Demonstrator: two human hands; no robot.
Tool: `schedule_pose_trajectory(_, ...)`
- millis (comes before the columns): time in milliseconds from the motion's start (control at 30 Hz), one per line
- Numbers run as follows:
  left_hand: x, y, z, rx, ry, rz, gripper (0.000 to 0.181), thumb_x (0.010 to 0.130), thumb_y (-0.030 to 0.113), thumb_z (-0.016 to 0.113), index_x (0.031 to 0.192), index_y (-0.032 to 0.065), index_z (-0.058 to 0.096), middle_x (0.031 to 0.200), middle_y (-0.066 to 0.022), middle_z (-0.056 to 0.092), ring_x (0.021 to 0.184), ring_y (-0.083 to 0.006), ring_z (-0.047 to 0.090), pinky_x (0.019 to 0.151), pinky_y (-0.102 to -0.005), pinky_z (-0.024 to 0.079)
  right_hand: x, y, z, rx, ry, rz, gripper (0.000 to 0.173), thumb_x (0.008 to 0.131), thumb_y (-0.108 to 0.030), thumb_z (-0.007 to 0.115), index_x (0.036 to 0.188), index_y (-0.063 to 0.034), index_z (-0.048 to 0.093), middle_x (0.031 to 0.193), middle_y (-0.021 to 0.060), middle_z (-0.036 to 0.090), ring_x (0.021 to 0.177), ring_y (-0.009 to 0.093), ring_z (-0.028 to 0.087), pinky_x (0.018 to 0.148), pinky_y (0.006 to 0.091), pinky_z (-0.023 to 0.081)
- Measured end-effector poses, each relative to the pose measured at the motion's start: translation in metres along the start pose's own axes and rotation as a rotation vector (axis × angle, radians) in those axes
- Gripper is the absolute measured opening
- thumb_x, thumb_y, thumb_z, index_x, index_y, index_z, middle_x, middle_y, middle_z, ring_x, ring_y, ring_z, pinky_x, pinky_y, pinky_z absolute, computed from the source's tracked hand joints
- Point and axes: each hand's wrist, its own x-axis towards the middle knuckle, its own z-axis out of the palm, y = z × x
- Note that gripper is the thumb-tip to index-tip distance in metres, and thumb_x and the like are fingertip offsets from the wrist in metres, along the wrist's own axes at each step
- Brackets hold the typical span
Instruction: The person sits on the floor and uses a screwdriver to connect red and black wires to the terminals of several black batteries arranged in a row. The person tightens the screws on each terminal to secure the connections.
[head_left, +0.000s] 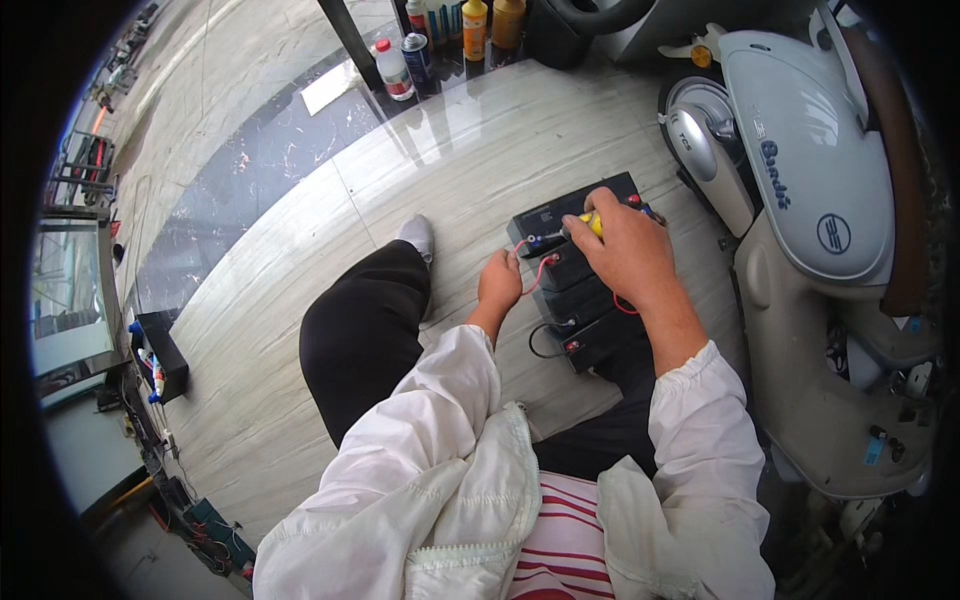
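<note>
Several black batteries (574, 283) stand in a row on the floor before me, with red and black wires at their terminals. My left hand (500, 283) pinches a red wire (538, 277) near the ring terminal (531, 238) at the left end of the farthest battery (553, 212). Gripped in my right hand (626, 244) is a screwdriver with a yellow handle (592, 223); its shaft points left, its tip at or close to that terminal. A black wire (534, 339) loops between the two nearest batteries. My right fingers cover part of the farthest battery.
A pale electric scooter (806, 157) stands close on the right. Bottles (394, 71) and a can (416, 56) stand beyond the batteries at the top. At the left is a black box (166, 352) with tubes. My shoe (417, 234) rests left of the batteries.
</note>
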Motion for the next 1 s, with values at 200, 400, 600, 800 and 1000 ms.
schedule_pose_trajectory(200, -0.013, 0.012, -0.001, -0.027, 0.042, 0.000, 0.033, 0.100, 0.033, 0.045, 0.100, 0.0038, 0.060, 0.097, -0.0247, 0.066, 0.094, -0.0449, 0.061, 0.081, -0.0521, 0.047, -0.004, -0.010, -0.007, 0.076, -0.012, -0.018, 0.029, 0.088, -0.029, 0.067, 0.096, -0.0044, 0.055, 0.083, 0.0179, 0.067, 0.080, 0.038, 0.066, 0.068, 0.0470, 0.050)
schedule_pose_trajectory(400, -0.012, -0.005, 0.005, -0.133, 0.038, 0.087, 0.030, 0.100, 0.030, 0.042, 0.100, 0.0038, 0.056, 0.095, -0.0259, 0.064, 0.094, -0.0469, 0.059, 0.080, -0.0534, 0.045, -0.005, -0.018, -0.003, 0.046, 0.015, -0.043, 0.031, 0.089, -0.032, 0.066, 0.098, -0.0041, 0.055, 0.085, 0.0192, 0.068, 0.081, 0.037, 0.066, 0.069, 0.0458, 0.050)
schedule_pose_trajectory(600, -0.012, -0.017, 0.001, -0.203, 0.029, 0.167, 0.028, 0.100, 0.027, 0.044, 0.099, 0.0023, 0.056, 0.095, -0.0262, 0.063, 0.094, -0.0471, 0.058, 0.080, -0.0524, 0.045, -0.007, -0.021, 0.003, -0.053, 0.075, 0.006, 0.030, 0.090, -0.036, 0.066, 0.094, -0.0079, 0.057, 0.075, 0.0156, 0.068, 0.072, 0.037, 0.067, 0.064, 0.0456, 0.050)
schedule_pose_trajectory(800, -0.015, 0.003, -0.006, -0.195, 0.010, 0.102, 0.026, 0.099, 0.028, 0.044, 0.106, 0.0064, 0.055, 0.101, -0.0265, 0.063, 0.099, -0.0475, 0.058, 0.083, -0.0534, 0.045, -0.009, -0.009, 0.002, -0.019, 0.238, -0.220, 0.022, 0.080, -0.017, 0.069, 0.095, -0.0062, 0.056, 0.088, 0.0148, 0.062, 0.087, 0.037, 0.061, 0.076, 0.0451, 0.047)
schedule_pose_trajectory(1000, -0.014, -0.008, 0.006, -0.242, 0.101, -0.024, 0.029, 0.100, 0.029, 0.045, 0.100, 0.0051, 0.061, 0.096, -0.0244, 0.065, 0.093, -0.0452, 0.061, 0.080, -0.0492, 0.048, 0.002, -0.019, 0.005, -0.033, 0.040, -0.045, 0.030, 0.088, -0.035, 0.066, 0.094, -0.0071, 0.058, 0.082, 0.0171, 0.067, 0.077, 0.039, 0.065, 0.067, 0.0472, 0.050)
